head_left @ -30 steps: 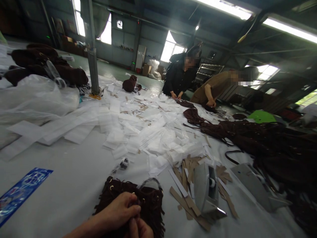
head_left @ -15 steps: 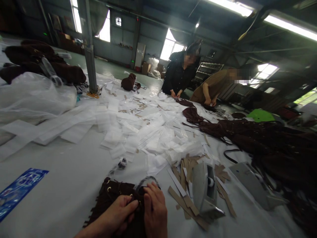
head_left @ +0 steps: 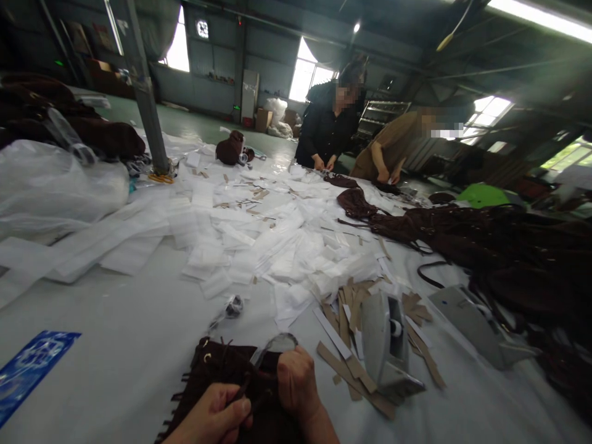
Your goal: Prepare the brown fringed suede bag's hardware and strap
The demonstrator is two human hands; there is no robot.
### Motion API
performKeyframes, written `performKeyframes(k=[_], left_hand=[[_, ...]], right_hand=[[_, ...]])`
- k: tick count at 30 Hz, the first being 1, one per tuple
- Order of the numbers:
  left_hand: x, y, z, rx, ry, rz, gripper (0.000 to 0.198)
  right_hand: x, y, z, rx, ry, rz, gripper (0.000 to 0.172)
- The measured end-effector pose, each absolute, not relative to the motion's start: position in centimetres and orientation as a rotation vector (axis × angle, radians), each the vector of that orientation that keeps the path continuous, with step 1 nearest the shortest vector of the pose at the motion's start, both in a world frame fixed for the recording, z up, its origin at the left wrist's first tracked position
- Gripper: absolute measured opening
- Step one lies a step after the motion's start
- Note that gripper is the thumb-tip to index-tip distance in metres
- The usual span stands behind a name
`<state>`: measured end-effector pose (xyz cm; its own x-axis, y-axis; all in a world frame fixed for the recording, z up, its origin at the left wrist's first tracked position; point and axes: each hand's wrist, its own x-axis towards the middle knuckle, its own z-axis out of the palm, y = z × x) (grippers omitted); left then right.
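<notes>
A dark brown fringed bag with gold-coloured eyelets lies on the white table, close to me. My left hand pinches a thin dark cord at the bag's top. On the right side of the bag, my right hand is closed in a fist; what its fingers hold is hidden. Beside that fist, a ring-shaped part in clear plastic rises from the bag's top edge. Another plastic-wrapped piece lies just beyond the bag.
Two grey tape dispensers and brown paper strips lie to the right. White sheets cover the middle. Dark brown bags are heaped at right. A blue packet lies left. Two people work across the table.
My right hand has gone from extended fingers over the bag's top to a fist. The left hand has shifted slightly down, with a cord now visible in its pinch. The view has tilted slightly.
</notes>
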<state>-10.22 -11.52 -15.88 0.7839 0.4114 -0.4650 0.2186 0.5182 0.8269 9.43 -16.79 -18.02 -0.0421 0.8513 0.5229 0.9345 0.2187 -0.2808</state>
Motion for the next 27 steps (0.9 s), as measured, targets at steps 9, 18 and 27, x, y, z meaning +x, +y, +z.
performKeyframes(k=[9, 18, 27], left_hand=[[-10.4, -11.8, -16.6, 0.883, 0.792, 0.121, 0.059], [-10.0, -11.8, -12.0, 0.473, 0.662, 0.241, 0.024], [-9.3, -12.8, -12.5, 0.629, 0.664, 0.282, 0.031]], right_hand=[[10.1, -15.6, -18.6, -1.721, -1.854, -0.198, 0.038], [4.1, -21.3, -13.3, -1.971, -1.013, 0.159, 0.043], [-1.8, -21.2, -15.6, -1.642, -0.541, 1.114, 0.068]])
